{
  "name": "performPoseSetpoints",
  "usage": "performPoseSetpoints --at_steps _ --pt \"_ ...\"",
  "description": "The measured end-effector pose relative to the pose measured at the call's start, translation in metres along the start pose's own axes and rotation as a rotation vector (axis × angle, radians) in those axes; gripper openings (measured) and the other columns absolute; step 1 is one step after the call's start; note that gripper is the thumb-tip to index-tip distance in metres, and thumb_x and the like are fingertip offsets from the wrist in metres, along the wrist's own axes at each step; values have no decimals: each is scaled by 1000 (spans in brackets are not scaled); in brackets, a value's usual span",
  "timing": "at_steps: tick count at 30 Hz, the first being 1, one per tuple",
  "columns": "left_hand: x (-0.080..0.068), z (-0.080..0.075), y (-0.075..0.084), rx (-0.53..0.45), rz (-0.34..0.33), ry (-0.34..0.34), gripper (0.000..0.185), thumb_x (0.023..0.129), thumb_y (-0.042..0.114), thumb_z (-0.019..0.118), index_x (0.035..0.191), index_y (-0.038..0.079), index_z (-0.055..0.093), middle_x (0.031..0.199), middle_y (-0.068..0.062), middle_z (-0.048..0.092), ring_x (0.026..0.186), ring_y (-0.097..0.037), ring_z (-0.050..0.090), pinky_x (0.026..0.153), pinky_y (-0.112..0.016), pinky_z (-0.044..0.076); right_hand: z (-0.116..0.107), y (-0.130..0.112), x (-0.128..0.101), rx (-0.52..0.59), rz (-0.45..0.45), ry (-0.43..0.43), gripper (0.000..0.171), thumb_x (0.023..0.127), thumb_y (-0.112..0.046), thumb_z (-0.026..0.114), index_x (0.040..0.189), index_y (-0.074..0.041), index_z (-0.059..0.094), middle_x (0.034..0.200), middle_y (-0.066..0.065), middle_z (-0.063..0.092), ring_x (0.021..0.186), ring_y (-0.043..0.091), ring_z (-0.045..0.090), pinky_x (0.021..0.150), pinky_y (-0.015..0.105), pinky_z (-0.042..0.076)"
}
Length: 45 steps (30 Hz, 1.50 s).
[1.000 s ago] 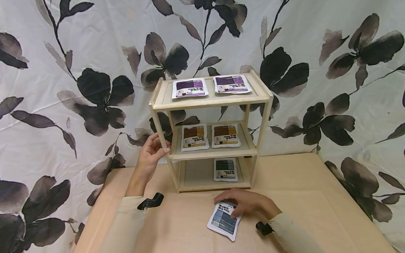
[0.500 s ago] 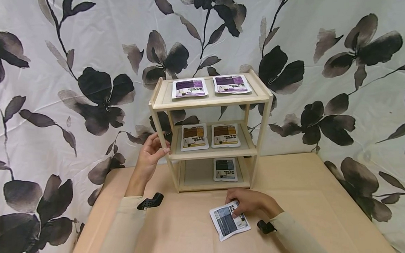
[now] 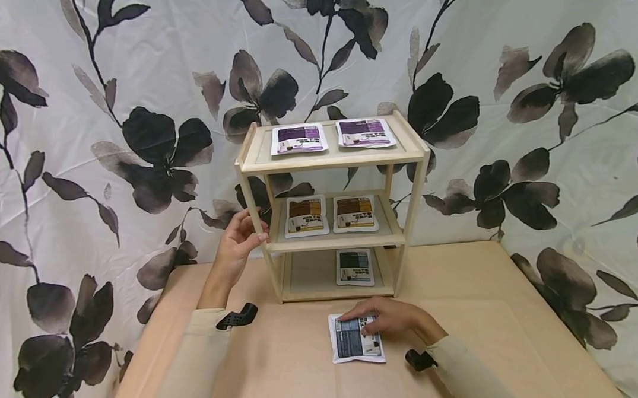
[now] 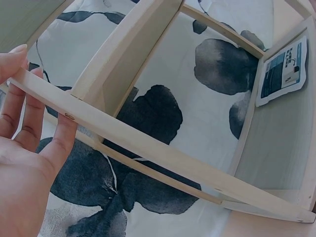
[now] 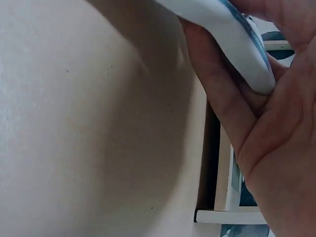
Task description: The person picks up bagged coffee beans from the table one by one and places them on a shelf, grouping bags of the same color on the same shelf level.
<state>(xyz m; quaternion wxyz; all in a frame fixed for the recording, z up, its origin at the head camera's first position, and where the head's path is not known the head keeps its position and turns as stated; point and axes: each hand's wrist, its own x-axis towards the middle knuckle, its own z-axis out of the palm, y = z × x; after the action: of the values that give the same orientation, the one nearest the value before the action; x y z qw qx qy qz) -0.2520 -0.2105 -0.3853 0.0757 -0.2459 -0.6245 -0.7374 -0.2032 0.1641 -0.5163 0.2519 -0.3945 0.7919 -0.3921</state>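
Note:
A small three-tier wooden rack (image 3: 336,244) stands against the backdrop. My left hand (image 3: 233,250) holds its left front post (image 4: 143,143) near the middle tier, with thumb and fingers around the wood in the left wrist view. In front of the rack, my right hand (image 3: 390,316) grips a white-edged blue pouch (image 3: 351,345) by its right side. The right wrist view shows the pouch (image 5: 239,47) raised off the table, with fingers beneath it and its shadow below. Another blue-grey pouch (image 3: 354,267) lies on the right half of the bottom tier.
Two purple pouches (image 3: 299,138) lie on the top tier. The middle tier bears two brown-and-yellow pouches (image 3: 306,216). A floral cloth (image 3: 508,113) hangs behind the peach-coloured table (image 3: 479,311).
The blue pouch has turned in my right hand, from tilted to nearly square with the rack, and my right fingers have shifted on it. My left hand has stayed on the post.

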Motion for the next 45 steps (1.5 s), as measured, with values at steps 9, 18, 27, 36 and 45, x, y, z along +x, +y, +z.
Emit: performPoseSetpoints --at_steps 9,18,27,36,45 --pt "1 -1 -1 -2 -2 -1 57 91 -16 61 140 14 56 107 -3 64 100 -17 61 88 -33 61 1 0 2 -8 75 36 35 87 -18 81 121 -24 75 121 -8 71 107 8 62 97 31 52" --pt "1 -1 -2 2 3 1 58 91 -16 62 140 14 56 106 -3 64 100 -19 61 87 -32 60 2 -3 1 37 18 -9 37 94 -18 72 131 -21 69 134 -3 64 120 16 58 105 32 47" --pt "1 -1 -3 4 4 -2 57 91 -16 61 142 9 54 106 -3 64 100 -17 61 87 -32 61 7 -2 0 90 54 34 39 104 -22 56 143 -22 58 150 5 52 131 27 49 112 32 37" --pt "1 -1 -4 9 5 10 57 91 -15 62 141 10 54 107 -8 63 101 -18 61 87 -28 59 12 5 2 221 105 151 38 103 -21 60 141 -20 61 146 5 56 112 16 56 93 20 44" --pt "1 -1 -4 -1 9 5 58 91 -16 62 141 10 54 106 -4 64 100 -18 61 87 -29 59 15 7 3 338 93 182 35 104 -17 56 138 -16 64 140 9 61 105 13 60 86 19 50"
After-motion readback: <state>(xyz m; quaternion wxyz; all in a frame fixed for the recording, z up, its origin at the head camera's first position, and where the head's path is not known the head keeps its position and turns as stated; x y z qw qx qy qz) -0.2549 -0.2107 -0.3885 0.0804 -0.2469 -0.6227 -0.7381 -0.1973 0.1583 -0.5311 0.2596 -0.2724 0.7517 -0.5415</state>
